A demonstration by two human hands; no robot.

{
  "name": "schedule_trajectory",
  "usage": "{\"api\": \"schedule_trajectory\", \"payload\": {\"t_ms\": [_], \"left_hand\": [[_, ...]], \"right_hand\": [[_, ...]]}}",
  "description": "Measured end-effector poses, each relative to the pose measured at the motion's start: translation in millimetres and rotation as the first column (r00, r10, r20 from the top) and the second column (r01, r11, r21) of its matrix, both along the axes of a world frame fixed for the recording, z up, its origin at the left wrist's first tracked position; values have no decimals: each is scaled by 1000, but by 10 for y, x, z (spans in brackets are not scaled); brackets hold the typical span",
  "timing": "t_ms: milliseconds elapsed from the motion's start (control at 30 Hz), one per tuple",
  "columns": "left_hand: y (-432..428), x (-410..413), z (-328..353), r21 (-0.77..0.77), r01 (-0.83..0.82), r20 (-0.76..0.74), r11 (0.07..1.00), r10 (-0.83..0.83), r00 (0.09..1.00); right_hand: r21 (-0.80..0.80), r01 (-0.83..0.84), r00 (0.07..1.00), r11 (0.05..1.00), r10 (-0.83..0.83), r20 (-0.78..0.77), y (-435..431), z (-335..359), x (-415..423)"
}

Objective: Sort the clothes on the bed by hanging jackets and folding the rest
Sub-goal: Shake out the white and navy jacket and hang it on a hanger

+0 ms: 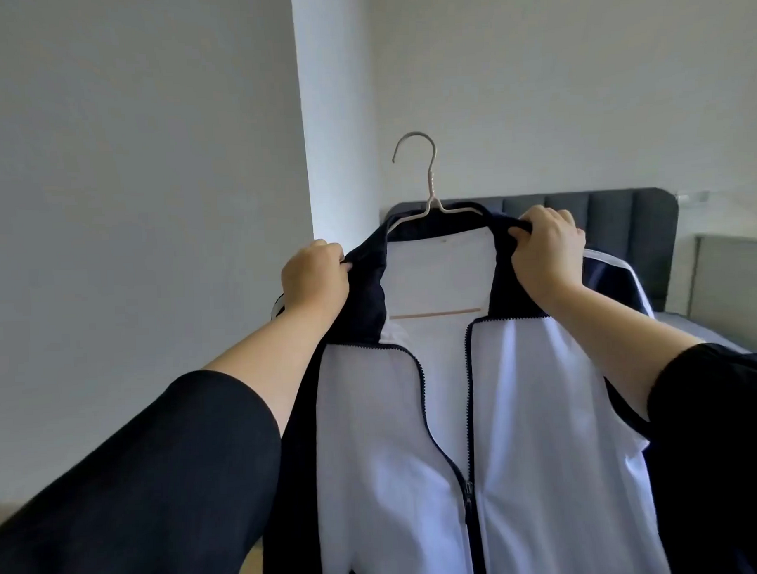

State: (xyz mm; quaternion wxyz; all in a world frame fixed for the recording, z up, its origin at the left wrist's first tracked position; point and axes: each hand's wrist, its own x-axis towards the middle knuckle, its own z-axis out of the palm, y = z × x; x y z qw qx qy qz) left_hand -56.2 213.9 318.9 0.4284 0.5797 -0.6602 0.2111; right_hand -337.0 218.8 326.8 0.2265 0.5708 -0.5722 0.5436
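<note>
A white jacket (522, 410) with a navy collar and a navy zip, half undone, hangs on a metal hanger (429, 186) held up in front of me. The hanger's hook sticks up above the collar and its bar shows inside the neck opening. My left hand (314, 278) grips the left side of the navy collar. On the other side, my right hand (547, 251) grips the right collar edge near its top. The jacket's lower part runs out of the frame.
Behind the jacket stands a dark grey padded headboard (601, 210), with a strip of bed (704, 327) at the right. A grey bedside unit (733, 283) is at the far right. A white wall corner (336, 116) rises behind the hanger.
</note>
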Motion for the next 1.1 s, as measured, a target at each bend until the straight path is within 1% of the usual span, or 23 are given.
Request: {"api": "schedule_trajectory", "payload": {"t_ms": [100,167,233,300,433,500,567,633,667,700,733,767,800,833,867,900,933,967,1000,1033,1067,1100], "left_hand": [[-240,-48,-633,68,-15,63,998,10,998],[-397,-58,-1042,151,-11,87,988,-2,996],[-555,-73,-1451,241,-13,87,970,-9,996],[-708,-99,-1844,327,-25,57,945,7,998],[-1008,-126,-2468,454,-1,-87,891,45,995],[-1163,-130,-2692,487,40,-177,872,54,983],[-1344,-142,-2852,503,131,-319,855,43,947],[-1549,-167,-2992,526,246,-453,814,23,891],[-1642,-182,-3060,556,328,-503,764,-4,864],[-1713,-201,-3125,584,447,-571,677,-49,820],[-1753,-229,-3198,582,591,-670,558,-83,738],[-1764,-266,-3283,548,707,-765,447,-74,640],[-1764,-302,-3391,513,769,-821,382,-43,570],[-1747,-331,-3511,496,785,-843,371,-14,538],[-1722,-353,-3634,495,767,-845,408,18,535],[-1684,-374,-3757,494,726,-843,478,60,534],[-1626,-397,-3865,499,656,-836,565,117,536],[-1550,-419,-3973,522,567,-817,637,184,546],[-1459,-450,-4082,556,500,-793,664,243,559],[-1372,-487,-4202,591,490,-774,641,278,569],[-1279,-528,-4319,618,529,-764,582,286,578],[-1180,-564,-4428,639,582,-755,503,262,602]], "right_hand": [[137,-11,1000,990,15,-26,-210,-646,-79],[237,0,999,972,8,-35,-358,-1068,-104],[342,30,999,939,-16,-44,-527,-1489,-118],[412,68,997,909,-47,-61,-697,-1870,-116],[413,143,985,900,-89,-147,-1025,-2417,-102],[472,143,982,870,-63,-180,-1193,-2584,-97],[555,124,989,822,-58,-135,-1365,-2684,-95],[615,80,997,784,-64,-48,-1526,-2762,-87],[649,43,998,760,-62,6,-1594,-2815,-83],[687,-2,997,727,-54,60,-1642,-2883,-79],[725,-51,994,687,-36,104,-1672,-2969,-68],[756,-99,990,647,-12,140,-1682,-3066,-49],[784,-135,986,606,5,166,-1677,-3176,-25],[806,-152,984,572,14,176,-1654,-3296,8],[820,-150,986,552,21,166,-1625,-3420,48],[827,-141,988,544,26,152,-1581,-3536,100],[832,-132,990,539,29,138,-1536,-3661,156],[851,-112,993,512,18,120,-1485,-3781,218],[888,-92,995,451,10,98,-1429,-3890,278],[934,-72,997,349,4,75,-1368,-3998,330],[976,-56,998,209,9,55,-1310,-4118,365],[997,-44,999,64,12,43,-1248,-4221,394]]}}
